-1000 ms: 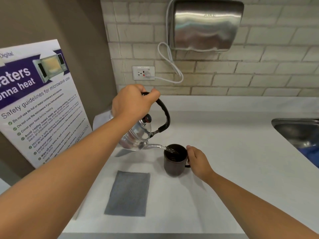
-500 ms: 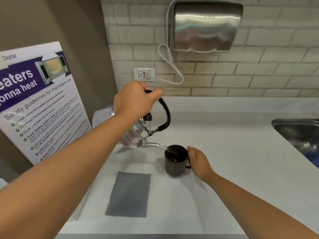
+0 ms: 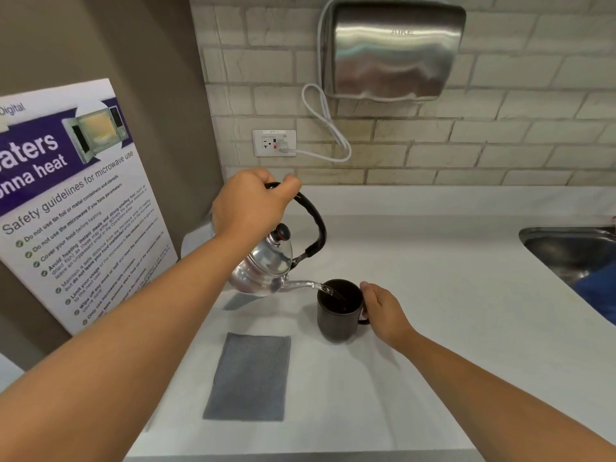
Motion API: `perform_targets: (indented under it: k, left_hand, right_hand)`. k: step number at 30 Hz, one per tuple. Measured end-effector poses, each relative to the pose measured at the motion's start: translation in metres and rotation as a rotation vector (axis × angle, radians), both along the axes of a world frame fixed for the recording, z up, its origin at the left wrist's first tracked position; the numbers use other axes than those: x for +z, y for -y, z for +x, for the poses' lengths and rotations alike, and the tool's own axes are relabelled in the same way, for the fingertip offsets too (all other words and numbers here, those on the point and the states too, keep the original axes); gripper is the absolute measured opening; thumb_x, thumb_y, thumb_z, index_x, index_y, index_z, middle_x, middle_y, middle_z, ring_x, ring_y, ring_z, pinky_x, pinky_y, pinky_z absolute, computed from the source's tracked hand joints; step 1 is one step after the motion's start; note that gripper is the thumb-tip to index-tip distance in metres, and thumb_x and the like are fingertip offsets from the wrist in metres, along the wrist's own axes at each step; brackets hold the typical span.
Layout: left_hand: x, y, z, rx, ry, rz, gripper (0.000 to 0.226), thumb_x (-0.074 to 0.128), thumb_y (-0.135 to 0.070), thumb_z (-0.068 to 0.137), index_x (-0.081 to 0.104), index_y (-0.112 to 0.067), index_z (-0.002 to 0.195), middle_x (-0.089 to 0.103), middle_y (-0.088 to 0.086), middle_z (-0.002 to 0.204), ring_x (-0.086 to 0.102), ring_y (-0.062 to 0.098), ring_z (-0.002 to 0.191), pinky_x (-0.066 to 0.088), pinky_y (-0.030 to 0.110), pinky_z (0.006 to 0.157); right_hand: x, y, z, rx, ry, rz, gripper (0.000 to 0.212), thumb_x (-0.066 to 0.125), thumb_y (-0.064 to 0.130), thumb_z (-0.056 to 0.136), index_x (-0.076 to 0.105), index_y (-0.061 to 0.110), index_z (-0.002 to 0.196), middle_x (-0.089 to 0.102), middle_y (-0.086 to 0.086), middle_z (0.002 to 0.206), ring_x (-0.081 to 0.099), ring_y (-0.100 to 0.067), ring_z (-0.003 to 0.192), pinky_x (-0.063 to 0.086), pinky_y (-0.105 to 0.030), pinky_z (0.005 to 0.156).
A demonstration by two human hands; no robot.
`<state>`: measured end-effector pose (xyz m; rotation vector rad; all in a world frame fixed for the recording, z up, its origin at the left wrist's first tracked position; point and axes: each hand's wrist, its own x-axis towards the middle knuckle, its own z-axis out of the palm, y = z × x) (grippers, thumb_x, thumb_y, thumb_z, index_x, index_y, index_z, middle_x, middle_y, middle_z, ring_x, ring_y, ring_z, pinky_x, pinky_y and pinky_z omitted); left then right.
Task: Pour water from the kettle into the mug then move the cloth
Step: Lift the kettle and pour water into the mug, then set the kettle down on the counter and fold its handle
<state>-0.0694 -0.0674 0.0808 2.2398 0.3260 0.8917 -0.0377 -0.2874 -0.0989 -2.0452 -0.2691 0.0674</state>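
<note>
On the white bench (image 3: 433, 295), the left hand (image 3: 248, 208) grips the shiny steel kettle (image 3: 263, 270) by its black handle, tilted over the dark brown mug (image 3: 338, 311). The right hand (image 3: 383, 310) wraps the mug's handle, mostly hiding it. The flat grey rectangular cloth (image 3: 248, 376) lies nearer, just left. The steel sink (image 3: 573, 251) is cut off at right.

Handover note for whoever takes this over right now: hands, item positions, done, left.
Left hand: gripping the kettle handle, kettle tilted, spout over the mug.
Right hand: at the mug handle, steadying it on the counter.
Water is streaming into the mug; fill level not readable.
Cloth: flat on the counter, in front of the kettle, untouched.
Left: finish pouring, set the kettle down, move the cloth.
</note>
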Motion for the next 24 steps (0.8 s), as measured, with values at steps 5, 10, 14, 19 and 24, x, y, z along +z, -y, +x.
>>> perform_targets:
  k: [5, 10, 14, 19, 24]
  left_hand:
    - [-0.021, -0.012, -0.003, -0.009, 0.052, -0.161, 0.043, 0.055, -0.046, 0.07, 0.034, -0.017, 0.046, 0.027, -0.005, 0.04, 0.024, 0.013, 0.041, 0.027, 0.029, 0.049]
    - [-0.04, -0.026, -0.002, -0.028, 0.084, -0.35, 0.044, 0.057, -0.044, 0.068, 0.032, -0.018, 0.043, 0.022, -0.009, 0.037, 0.023, 0.014, 0.044, 0.028, 0.032, 0.051]
    - [-0.051, -0.035, 0.0, -0.033, 0.101, -0.472, 0.044, 0.058, -0.041, 0.068, 0.032, -0.019, 0.041, 0.022, -0.01, 0.038, 0.023, 0.014, 0.045, 0.027, 0.035, 0.051]
    - [-0.059, -0.048, 0.002, -0.022, 0.105, -0.675, 0.048, 0.059, -0.039, 0.071, 0.026, -0.023, 0.042, 0.02, -0.011, 0.042, 0.02, 0.012, 0.043, 0.024, 0.027, 0.044]
    - [-0.061, -0.057, 0.009, -0.018, 0.148, -0.86, 0.043, 0.059, -0.037, 0.073, 0.024, -0.024, 0.05, 0.021, -0.002, 0.052, 0.017, 0.012, 0.042, 0.018, 0.019, 0.037]
  right_hand:
    - [0.002, 0.001, 0.0, 0.018, -0.007, 0.003, 0.043, 0.032, 0.03, 0.101, 0.044, 0.008, 0.066, 0.049, -0.01, 0.066, 0.046, -0.019, 0.062, 0.04, -0.032, 0.064]
    - [0.002, 0.003, 0.001, 0.034, -0.048, 0.043, 0.044, 0.033, 0.029, 0.101, 0.043, 0.011, 0.063, 0.048, -0.004, 0.062, 0.045, -0.014, 0.058, 0.041, -0.017, 0.058]
    - [0.005, 0.004, 0.002, 0.029, -0.065, 0.055, 0.044, 0.035, 0.029, 0.101, 0.044, 0.013, 0.061, 0.05, -0.001, 0.059, 0.047, -0.006, 0.051, 0.041, -0.011, 0.053]
    - [0.016, 0.007, 0.006, 0.049, -0.031, -0.103, 0.043, 0.038, 0.032, 0.099, 0.049, 0.012, 0.062, 0.055, 0.001, 0.06, 0.051, -0.009, 0.056, 0.042, -0.021, 0.061]
    - [0.056, 0.0, 0.021, -0.007, 0.124, -0.216, 0.047, 0.039, 0.04, 0.097, 0.054, 0.011, 0.062, 0.059, 0.003, 0.062, 0.054, -0.014, 0.063, 0.042, -0.026, 0.065]
